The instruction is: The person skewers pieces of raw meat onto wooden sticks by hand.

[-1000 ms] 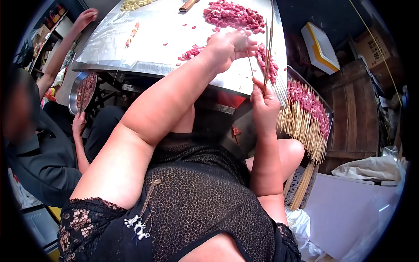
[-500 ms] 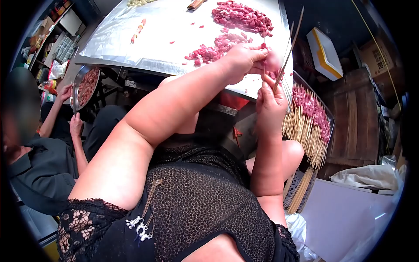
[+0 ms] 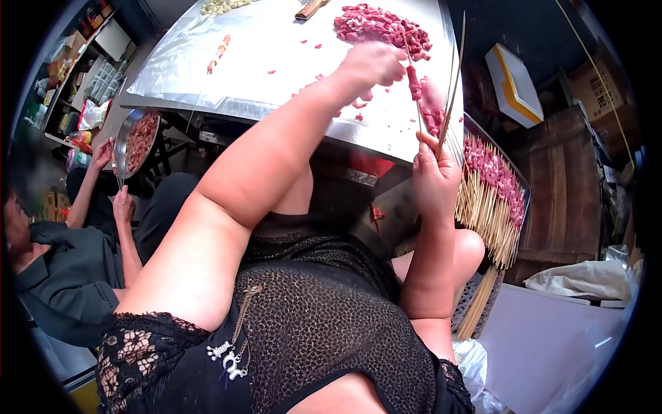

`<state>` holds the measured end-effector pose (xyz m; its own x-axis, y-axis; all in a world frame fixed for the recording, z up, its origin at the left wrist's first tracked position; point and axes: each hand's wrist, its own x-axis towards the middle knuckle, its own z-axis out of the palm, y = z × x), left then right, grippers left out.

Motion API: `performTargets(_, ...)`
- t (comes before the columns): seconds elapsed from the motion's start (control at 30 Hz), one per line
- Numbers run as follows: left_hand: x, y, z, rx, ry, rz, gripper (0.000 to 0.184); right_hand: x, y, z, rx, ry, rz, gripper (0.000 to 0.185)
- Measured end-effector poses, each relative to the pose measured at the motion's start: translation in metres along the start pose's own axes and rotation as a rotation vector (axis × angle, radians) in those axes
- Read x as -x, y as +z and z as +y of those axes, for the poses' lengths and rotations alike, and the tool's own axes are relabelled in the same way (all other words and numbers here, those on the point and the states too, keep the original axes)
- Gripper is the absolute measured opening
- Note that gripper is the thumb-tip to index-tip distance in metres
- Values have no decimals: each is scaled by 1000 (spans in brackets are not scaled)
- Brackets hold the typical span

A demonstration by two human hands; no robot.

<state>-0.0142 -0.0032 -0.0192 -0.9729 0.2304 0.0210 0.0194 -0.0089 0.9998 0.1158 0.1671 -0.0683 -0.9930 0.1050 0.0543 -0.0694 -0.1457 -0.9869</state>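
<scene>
Right now, your right hand (image 3: 436,165) has its fingers closed around the near end of a skewer (image 3: 414,83), with a few bare sticks (image 3: 452,103) in the same grip. Meat is threaded on the skewer, which leans up over the right side of the table (image 3: 276,45). Your left hand (image 3: 376,67), just left of it, has its fingers curled over loose meat; whether they pinch a piece, you cannot tell. A meat pile (image 3: 383,27) lies on the far side.
</scene>
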Motion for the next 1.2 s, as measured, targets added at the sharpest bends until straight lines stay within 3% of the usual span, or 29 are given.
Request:
performTargets(0.1,-17,-31,-5,-643,191,104,23,5,-4,3,25,-42,17,22)
performTargets(0.13,-15,-32,-7,-643,191,101,23,6,-5,6,11,-24,21,22)
performTargets(0.2,-16,-34,-10,-1171,112,31,23,4,-6,7,-6,-12,28,22)
performTargets(0.37,-12,-31,-3,-1283,28,-7,21,4,-5,10,-15,-4,4,22)
performTargets(0.47,-13,-43,-10,-1125,35,25,20,5,-1,6,-14,25,5,22)
performTargets(0.57,-13,-57,-20,-509,157,170,19,6,-3,13,-36,16,-26,23)
performTargets(0.77,2,-52,0,192,-8,210,24,7,0,15,155,16,-38,23)
performTargets(0.9,5,-45,2,327,-113,105,22,9,4,14,278,-45,-33,22)
performTargets(1.1,8,-40,4,441,-74,-36,23,10,5,18,466,-164,19,22)
performTargets(1.2,11,-35,6,268,-25,0,22,11,5,18,489,-167,14,21)
